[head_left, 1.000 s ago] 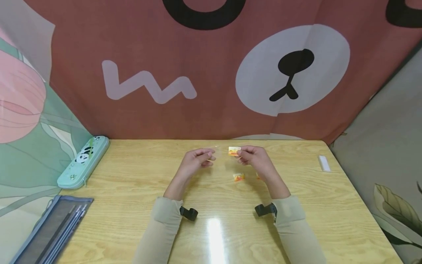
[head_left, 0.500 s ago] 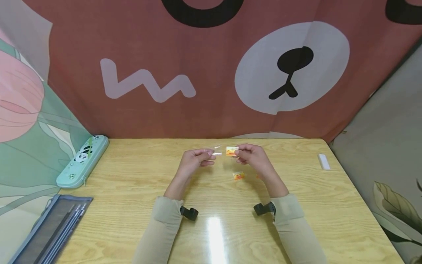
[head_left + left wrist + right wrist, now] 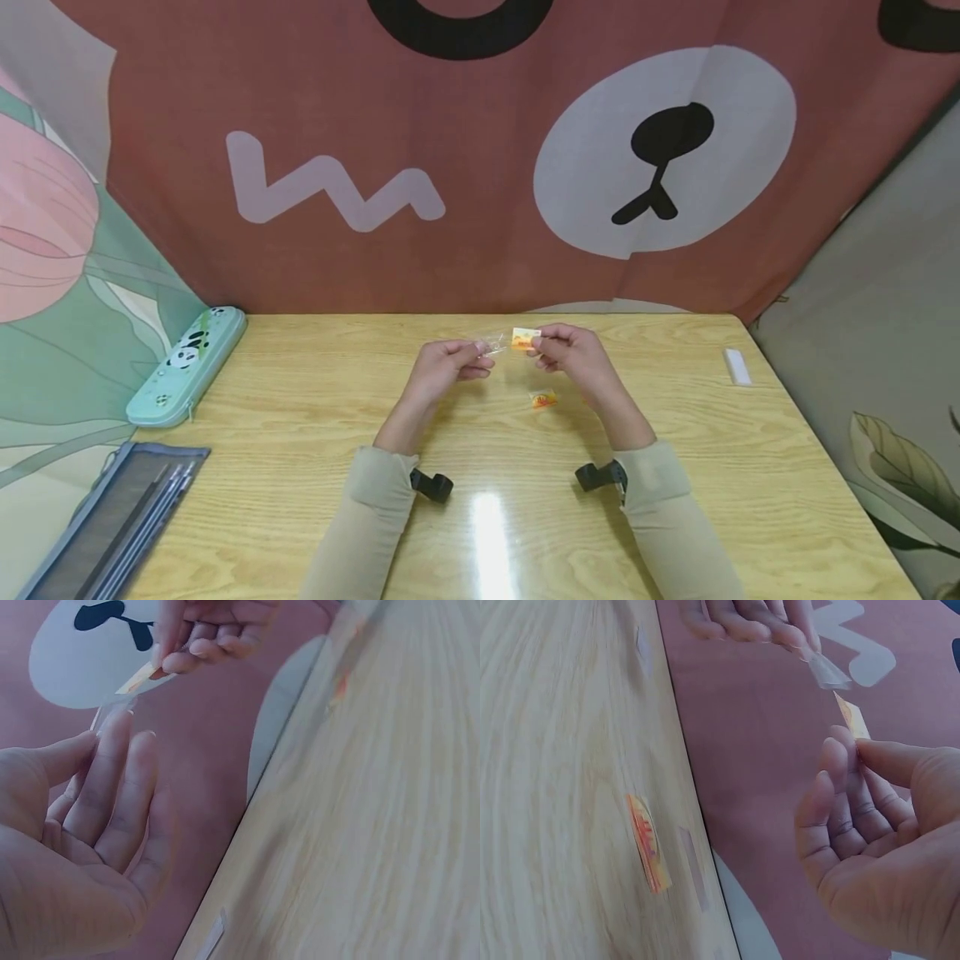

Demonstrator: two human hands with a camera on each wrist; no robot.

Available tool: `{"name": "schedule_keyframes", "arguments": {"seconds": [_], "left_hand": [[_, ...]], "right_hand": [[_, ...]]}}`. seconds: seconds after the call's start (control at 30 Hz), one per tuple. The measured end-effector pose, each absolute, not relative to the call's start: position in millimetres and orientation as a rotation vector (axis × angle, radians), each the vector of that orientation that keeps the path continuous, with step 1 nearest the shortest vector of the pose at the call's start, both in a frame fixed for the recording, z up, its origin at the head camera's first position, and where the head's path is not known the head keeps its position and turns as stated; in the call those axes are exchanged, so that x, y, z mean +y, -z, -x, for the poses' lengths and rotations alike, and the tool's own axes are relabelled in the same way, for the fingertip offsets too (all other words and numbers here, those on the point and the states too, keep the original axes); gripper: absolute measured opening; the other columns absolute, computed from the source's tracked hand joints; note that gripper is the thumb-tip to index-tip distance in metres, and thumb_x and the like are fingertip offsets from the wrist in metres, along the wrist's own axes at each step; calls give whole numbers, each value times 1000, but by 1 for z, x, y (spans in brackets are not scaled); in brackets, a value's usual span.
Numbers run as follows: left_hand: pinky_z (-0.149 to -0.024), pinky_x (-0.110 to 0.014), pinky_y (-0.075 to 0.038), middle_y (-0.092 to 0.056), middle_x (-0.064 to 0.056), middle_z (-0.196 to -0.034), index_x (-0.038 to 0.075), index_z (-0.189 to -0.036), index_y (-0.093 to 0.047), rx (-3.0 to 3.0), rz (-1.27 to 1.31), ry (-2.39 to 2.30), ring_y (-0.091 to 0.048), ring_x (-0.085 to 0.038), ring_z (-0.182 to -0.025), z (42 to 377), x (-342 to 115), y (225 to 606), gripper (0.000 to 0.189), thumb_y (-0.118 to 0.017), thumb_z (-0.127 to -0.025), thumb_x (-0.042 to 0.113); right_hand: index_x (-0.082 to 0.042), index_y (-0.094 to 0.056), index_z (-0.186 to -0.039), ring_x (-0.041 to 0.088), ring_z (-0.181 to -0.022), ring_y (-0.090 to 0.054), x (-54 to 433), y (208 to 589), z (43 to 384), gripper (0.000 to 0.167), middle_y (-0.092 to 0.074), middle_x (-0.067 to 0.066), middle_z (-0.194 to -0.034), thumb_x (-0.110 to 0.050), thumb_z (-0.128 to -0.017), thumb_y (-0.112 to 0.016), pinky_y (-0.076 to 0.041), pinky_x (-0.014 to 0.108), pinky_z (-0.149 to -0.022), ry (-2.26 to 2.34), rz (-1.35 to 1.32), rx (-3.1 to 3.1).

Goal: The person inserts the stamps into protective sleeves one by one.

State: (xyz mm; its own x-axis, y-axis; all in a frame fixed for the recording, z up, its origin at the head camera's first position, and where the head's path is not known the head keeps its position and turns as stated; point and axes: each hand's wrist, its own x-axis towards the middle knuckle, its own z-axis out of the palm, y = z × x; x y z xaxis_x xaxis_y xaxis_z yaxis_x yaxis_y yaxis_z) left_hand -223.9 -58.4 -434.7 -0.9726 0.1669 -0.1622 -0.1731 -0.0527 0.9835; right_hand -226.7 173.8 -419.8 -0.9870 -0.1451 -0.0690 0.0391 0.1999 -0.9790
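Note:
My left hand [image 3: 450,365] pinches a small clear plastic wrapper [image 3: 492,343] between thumb and fingers above the table's far half. In my right hand [image 3: 573,354] a small, thin yellow-and-orange printed card [image 3: 523,338] is held by thumb and forefinger. The card's left end points at the wrapper, very near it in the head view. Seen from the right wrist, a narrow gap shows between the card [image 3: 853,716] and the clear wrapper [image 3: 829,673]. Below the hands another orange-and-yellow printed piece [image 3: 543,399] lies on the table.
A white eraser-like block [image 3: 737,368] lies at the right. At the left are a mint panda pencil case [image 3: 187,367] and a blue mesh pouch [image 3: 123,517] with several pencil-like sticks. A printed curtain [image 3: 480,267] hangs behind the wooden table [image 3: 300,500].
My right hand has shifted slightly left with the card, closing on the wrapper. The wrapper has turned in my left hand. An orange bit near my right wrist is no longer visible.

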Motion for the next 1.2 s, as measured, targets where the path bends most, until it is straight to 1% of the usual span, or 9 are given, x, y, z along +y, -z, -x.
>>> {"name": "schedule_keyframes", "arguments": {"seconds": [0.13,0.17,0.27,0.37,0.57,0.8,1.03,1.2], "left_hand": [[-95,-52,-57,-79,-7,-85,-7,-116,-71,1950,-7,-2143,-76,-12,-73,224,-58,435,29,-62,-101,15],[-95,-53,-57,-79,-6,-83,-8,-116,-71,1949,-10,-2146,-76,-11,-73,224,-58,434,29,-62,-101,15],[-93,-50,-58,-78,-2,-79,-8,-116,-71,1948,-4,-2150,-75,-10,-72,224,-57,433,29,-62,-101,15],[-91,-48,-60,-78,-1,-78,-8,-116,-71,1956,0,-2151,-75,-11,-72,223,-57,432,29,-63,-101,16],[-93,-54,-58,-79,-3,-80,-5,-113,-73,1998,-13,-2135,-76,-12,-74,224,-57,433,31,-64,-101,22],[-93,-55,-57,-78,1,-79,-2,-110,-75,2028,-17,-2128,-74,-8,-72,223,-58,434,31,-66,-100,26],[-96,-55,-56,-78,2,-77,2,-109,-77,2061,-5,-2093,-75,-10,-75,222,-60,433,31,-67,-99,30],[-95,-55,-56,-77,3,-75,2,-108,-77,2069,10,-2110,-74,-10,-72,222,-59,432,31,-68,-98,30]], "right_hand": [[3,-64,-118,10,-75,-68,168,416,224,28,-74,-4,-89,-20,-101,-64,-59,28,-75,1955,118,2304],[3,-64,-118,10,-74,-68,167,416,223,28,-74,-5,-88,-20,-101,-64,-60,28,-75,1968,120,2296],[4,-64,-117,9,-73,-68,164,414,221,28,-74,-7,-86,-18,-101,-64,-60,28,-74,1987,122,2281],[5,-64,-117,8,-73,-68,164,414,221,27,-74,-8,-84,-17,-101,-63,-59,27,-74,1992,111,2279],[3,-64,-118,8,-73,-67,163,415,221,28,-73,-7,-85,-18,-100,-64,-59,26,-73,1992,94,2295],[3,-65,-120,9,-74,-67,165,413,222,30,-74,-3,-88,-20,-100,-65,-60,30,-77,1978,75,2310],[2,-65,-119,9,-72,-68,162,414,222,30,-75,-6,-86,-20,-100,-66,-61,31,-77,1936,87,2296],[3,-65,-118,10,-73,-67,161,413,221,28,-74,-6,-87,-19,-100,-66,-61,33,-78,1933,93,2275]]}}
